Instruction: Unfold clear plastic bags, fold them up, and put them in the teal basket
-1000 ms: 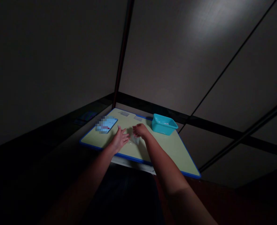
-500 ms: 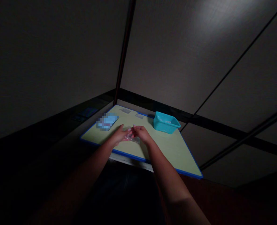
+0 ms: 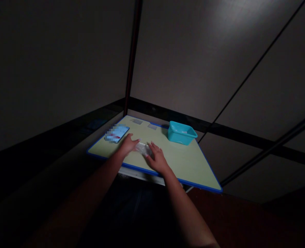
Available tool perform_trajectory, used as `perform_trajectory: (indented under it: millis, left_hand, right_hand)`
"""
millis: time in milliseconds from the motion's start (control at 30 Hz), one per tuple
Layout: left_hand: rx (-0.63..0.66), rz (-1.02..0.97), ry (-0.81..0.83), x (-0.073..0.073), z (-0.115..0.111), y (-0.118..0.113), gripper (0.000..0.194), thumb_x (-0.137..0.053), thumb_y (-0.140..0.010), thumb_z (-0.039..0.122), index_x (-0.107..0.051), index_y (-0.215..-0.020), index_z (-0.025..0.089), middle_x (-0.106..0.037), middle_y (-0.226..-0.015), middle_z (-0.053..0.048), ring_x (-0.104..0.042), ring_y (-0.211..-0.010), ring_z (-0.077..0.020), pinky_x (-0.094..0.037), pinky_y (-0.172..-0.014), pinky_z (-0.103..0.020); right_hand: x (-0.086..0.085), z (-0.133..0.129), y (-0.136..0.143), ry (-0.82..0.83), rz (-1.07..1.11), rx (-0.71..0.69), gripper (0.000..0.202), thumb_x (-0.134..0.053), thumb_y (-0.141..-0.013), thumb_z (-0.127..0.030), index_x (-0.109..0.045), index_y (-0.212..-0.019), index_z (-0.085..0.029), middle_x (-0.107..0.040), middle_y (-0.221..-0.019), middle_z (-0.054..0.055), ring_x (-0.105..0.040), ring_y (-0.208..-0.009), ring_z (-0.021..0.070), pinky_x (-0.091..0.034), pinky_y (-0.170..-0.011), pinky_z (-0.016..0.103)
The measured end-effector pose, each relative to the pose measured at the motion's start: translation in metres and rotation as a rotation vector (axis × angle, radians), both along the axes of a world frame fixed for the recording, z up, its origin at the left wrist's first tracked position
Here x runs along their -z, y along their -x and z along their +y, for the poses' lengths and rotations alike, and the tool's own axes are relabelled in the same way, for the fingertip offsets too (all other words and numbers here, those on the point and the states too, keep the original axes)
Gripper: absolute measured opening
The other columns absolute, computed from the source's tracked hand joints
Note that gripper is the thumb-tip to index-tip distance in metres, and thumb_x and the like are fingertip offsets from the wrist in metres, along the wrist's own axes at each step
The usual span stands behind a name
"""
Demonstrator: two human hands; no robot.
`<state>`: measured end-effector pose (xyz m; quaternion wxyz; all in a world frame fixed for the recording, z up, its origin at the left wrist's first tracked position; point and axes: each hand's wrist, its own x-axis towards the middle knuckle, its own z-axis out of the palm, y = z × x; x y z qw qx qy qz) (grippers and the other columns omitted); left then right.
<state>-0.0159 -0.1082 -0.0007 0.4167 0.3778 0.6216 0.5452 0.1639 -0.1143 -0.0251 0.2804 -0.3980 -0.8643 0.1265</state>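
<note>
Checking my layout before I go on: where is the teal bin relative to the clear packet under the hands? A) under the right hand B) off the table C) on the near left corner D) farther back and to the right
D: the teal bin sits beyond and right of the clear packet, which lies between the left hand and right hand on the table.

Teal bin (image 3: pixel 180 133) far right; bare tabletop (image 3: pixel 191 165) nearer
</note>
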Motion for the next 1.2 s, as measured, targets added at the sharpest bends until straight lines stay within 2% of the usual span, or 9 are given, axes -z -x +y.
perform_trajectory:
  millis: [100, 200, 367, 533, 700, 833, 933, 1067, 1200]
  left_hand:
    - [-0.017, 0.055, 0.041, 0.000, 0.004, 0.002, 0.069, -0.066, -0.075, 0.017, -0.032, -0.135, 0.010, -0.061, -0.111, -0.018, -0.066, -0.082, -0.0218, -0.055, -0.058, -0.028]
    - [-0.008, 0.139, 0.069, 0.004, 0.010, 0.005, 0.061, -0.065, -0.073, 0.012, -0.041, -0.129, 0.011, -0.066, -0.097, -0.012, -0.067, -0.074, -0.0183, -0.054, -0.059, -0.025]
    - [0.006, 0.310, 0.068, 0.006, 0.017, 0.011, 0.034, -0.057, -0.075, 0.007, -0.057, -0.108, 0.013, -0.067, -0.075, -0.004, -0.064, -0.057, -0.0129, -0.051, -0.054, -0.022]
    - [0.024, 0.543, 0.074, 0.004, 0.015, 0.019, 0.030, -0.049, -0.081, 0.010, -0.056, -0.110, 0.015, -0.066, -0.076, -0.004, -0.062, -0.054, -0.0128, -0.050, -0.052, -0.023]
    - [-0.019, 0.847, 0.044, 0.000, 0.001, 0.026, 0.031, -0.054, -0.081, 0.020, -0.057, -0.110, 0.011, -0.065, -0.093, -0.013, -0.065, -0.085, -0.0247, -0.051, -0.076, -0.035]
    - [-0.135, 1.255, -0.203, -0.002, -0.017, 0.012, 0.039, -0.046, -0.086, 0.031, -0.054, -0.118, 0.011, -0.055, -0.118, -0.018, -0.051, -0.113, -0.0287, -0.039, -0.096, -0.041]
    - [0.140, 1.299, -0.334, 0.003, -0.027, -0.010, 0.045, -0.037, -0.090, 0.036, -0.049, -0.125, 0.011, -0.049, -0.131, -0.015, -0.041, -0.124, -0.0240, -0.030, -0.104, -0.039]
    - [0.562, 1.258, -0.279, 0.016, -0.028, -0.036, 0.054, -0.019, -0.094, 0.041, -0.029, -0.140, 0.014, -0.028, -0.148, -0.008, -0.022, -0.137, -0.0176, -0.019, -0.110, -0.042]
    - [0.618, 1.252, -0.151, 0.022, -0.025, -0.040, 0.061, -0.011, -0.093, 0.046, -0.022, -0.143, 0.011, -0.018, -0.151, -0.008, -0.013, -0.139, -0.0162, -0.016, -0.111, -0.041]
  right_hand:
    - [-0.003, -0.006, 0.003, 0.017, -0.081, -0.013, 0.062, -0.051, -0.083, -0.035, -0.032, -0.140, -0.019, -0.030, -0.146, 0.014, -0.027, -0.133, 0.0256, -0.012, -0.105, 0.055]
    - [-0.005, -0.007, 0.004, 0.020, -0.131, -0.003, 0.064, -0.050, -0.083, -0.036, -0.029, -0.141, -0.019, -0.026, -0.147, 0.014, -0.025, -0.134, 0.0240, -0.012, -0.106, 0.053]
    - [-0.004, -0.008, 0.004, 0.019, -0.232, -0.042, 0.070, -0.043, -0.085, -0.053, -0.024, -0.143, -0.018, -0.021, -0.149, 0.012, -0.019, -0.137, 0.0223, -0.008, -0.107, 0.053]
    - [-0.006, -0.008, 0.008, 0.070, -0.355, -0.072, 0.078, -0.033, -0.084, -0.064, -0.022, -0.144, -0.016, -0.017, -0.150, 0.011, -0.013, -0.138, 0.0230, -0.006, -0.107, 0.054]
    - [-0.006, -0.007, 0.009, 0.099, -0.383, -0.080, 0.078, -0.029, -0.084, -0.065, -0.020, -0.144, -0.016, -0.019, -0.149, 0.010, -0.015, -0.138, 0.0229, -0.007, -0.108, 0.054]
    - [-0.005, -0.008, 0.009, 0.092, -0.379, -0.081, 0.078, -0.028, -0.084, -0.065, -0.020, -0.145, -0.016, -0.018, -0.149, 0.010, -0.016, -0.137, 0.0236, -0.008, -0.108, 0.053]
    - [-0.004, -0.008, 0.010, 0.081, -0.369, -0.078, 0.075, -0.032, -0.085, -0.061, -0.022, -0.144, -0.016, -0.022, -0.148, 0.012, -0.019, -0.137, 0.0239, -0.008, -0.108, 0.054]
    - [0.000, -0.005, 0.011, 0.040, -0.381, -0.084, 0.064, -0.039, -0.085, -0.043, -0.024, -0.144, -0.021, -0.021, -0.149, 0.010, -0.021, -0.136, 0.0231, -0.009, -0.107, 0.054]
    - [0.002, -0.003, 0.013, 0.027, -0.417, -0.086, 0.064, -0.037, -0.085, -0.035, -0.019, -0.145, -0.021, -0.019, -0.149, 0.009, -0.020, -0.136, 0.0235, -0.008, -0.107, 0.055]
